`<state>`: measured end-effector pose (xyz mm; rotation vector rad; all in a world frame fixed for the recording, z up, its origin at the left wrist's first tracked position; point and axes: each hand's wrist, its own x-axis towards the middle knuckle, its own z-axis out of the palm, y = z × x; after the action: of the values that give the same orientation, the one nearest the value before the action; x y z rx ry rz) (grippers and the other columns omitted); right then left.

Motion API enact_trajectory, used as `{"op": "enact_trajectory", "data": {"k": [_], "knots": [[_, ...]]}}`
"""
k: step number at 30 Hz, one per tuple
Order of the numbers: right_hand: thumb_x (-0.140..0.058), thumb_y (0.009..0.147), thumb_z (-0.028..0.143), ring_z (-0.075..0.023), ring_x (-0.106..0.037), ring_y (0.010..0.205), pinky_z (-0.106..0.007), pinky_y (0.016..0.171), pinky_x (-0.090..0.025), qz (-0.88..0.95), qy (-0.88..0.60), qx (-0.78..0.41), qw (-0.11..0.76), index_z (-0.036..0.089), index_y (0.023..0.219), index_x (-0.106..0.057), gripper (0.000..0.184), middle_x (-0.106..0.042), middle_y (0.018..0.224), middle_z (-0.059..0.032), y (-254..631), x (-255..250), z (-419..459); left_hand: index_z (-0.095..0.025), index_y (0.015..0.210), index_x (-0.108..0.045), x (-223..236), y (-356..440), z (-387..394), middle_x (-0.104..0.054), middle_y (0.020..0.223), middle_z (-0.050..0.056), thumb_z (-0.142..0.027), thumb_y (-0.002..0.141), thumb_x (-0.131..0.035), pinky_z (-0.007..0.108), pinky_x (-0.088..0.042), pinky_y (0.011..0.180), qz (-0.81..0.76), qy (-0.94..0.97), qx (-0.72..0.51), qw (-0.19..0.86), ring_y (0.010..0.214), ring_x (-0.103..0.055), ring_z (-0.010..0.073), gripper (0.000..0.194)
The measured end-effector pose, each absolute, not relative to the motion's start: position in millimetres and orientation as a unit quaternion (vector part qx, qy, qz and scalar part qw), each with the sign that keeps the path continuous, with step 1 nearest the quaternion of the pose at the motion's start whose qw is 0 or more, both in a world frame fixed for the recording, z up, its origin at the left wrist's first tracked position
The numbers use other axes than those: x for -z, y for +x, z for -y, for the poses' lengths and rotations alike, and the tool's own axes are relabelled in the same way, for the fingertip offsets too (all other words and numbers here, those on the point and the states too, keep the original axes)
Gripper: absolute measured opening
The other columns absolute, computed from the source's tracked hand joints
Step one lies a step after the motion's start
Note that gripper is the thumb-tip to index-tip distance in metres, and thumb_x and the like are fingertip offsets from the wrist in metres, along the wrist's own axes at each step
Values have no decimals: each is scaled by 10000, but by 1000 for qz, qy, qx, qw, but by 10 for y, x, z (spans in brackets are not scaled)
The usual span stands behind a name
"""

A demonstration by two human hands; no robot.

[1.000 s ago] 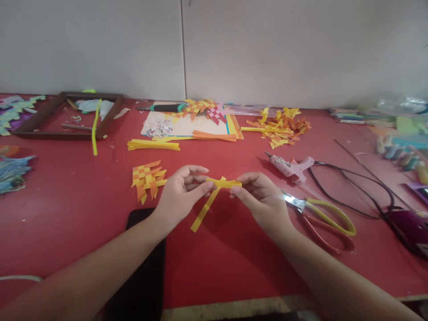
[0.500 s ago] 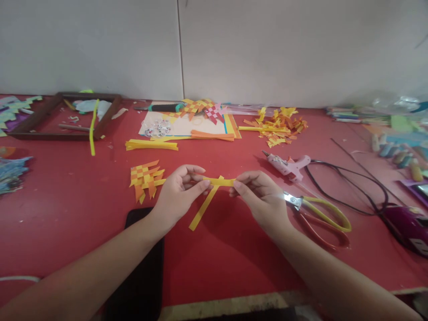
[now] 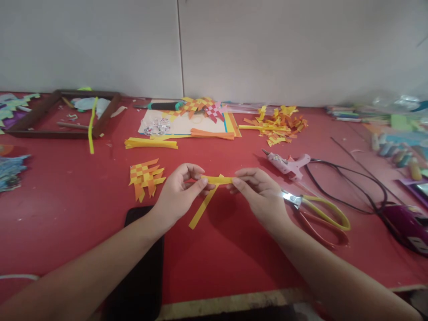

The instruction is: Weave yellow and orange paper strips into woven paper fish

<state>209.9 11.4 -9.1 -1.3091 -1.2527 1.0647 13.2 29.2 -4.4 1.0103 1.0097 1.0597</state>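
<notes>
No lettering, brand or number is legible on the red counter [image 3: 67,209]; a pale marking [image 3: 420,244] on a dark magenta object [image 3: 399,225] at the right edge is too blurred to read.

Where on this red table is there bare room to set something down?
Mostly bare: between the blue bundle and the checkered woven piece; also below the held yellow paper, right of the black slab. Crowded: along the wall, and around the glue gun and scissors.
</notes>
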Motion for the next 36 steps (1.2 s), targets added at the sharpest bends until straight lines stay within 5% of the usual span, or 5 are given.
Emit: {"op": "enact_trajectory", "data": {"k": [6, 14, 20, 29, 36], "knots": [[-617, 934, 312, -180, -703, 769, -353, 720, -597, 626, -547, -305, 464, 220, 943, -645, 97, -728, 870, -48, 2103, 139, -104, -199, 941, -565, 18, 43, -372, -627, 887, 6, -298, 868, -696, 242, -571, 636, -494, 529, -462, 512, 757, -722, 151, 179], [-575, 969, 240, -319, -508, 1257, -562, 1051, -444, 870, -426, -151, 198, 236, 1194, -686, 251, -626, 1349, -114, 2050, 155, -51, -223, 1081, -605, 59, -143, -481, -715, 1022, 88, -281, 909, -606, 352, -509, 772, -592, 687, -366, 210, 949, -677, 267, 182], [-551, 975, 199, -292, -503, 1188, -512, 1016, -455, 866, -441, -159, 177, 205, 955, -693, 144, -621, 1175, -125, 2007, 102, -28, -104, 1222, -591, 154, -128, -437, -604, 1358, 263, -212, 929, -522, 580, -378, 1036, -563, 791, -232, 64, 1258, -507, 443, 320], [-550, 951, 162, -232, -639, 1023, -430, 939, -482, 835, -405, -147, 342, 225, 944, -598, 79, -720, 951, -64, 2026, 89, -41, -221, 1027, -640, 18, -72, -423, -744, 951, 66, -392, 986, -524, 315, -516, 751, -475, 723, -356, 353, 871, -697, 216, 211], [-608, 885, 167, -192, -707, 824, -359, 770, -563, 728, -477, -181, 458, 245, 867, -598, 81, -728, 845, -27, 2048, 68, -9, -228, 970, -666, 14, -42, -372, -737, 930, 44, -391, 822, -776, 272, -526, 719, -391, 683, -342, 514, 849, -697, 185, 246]]}}
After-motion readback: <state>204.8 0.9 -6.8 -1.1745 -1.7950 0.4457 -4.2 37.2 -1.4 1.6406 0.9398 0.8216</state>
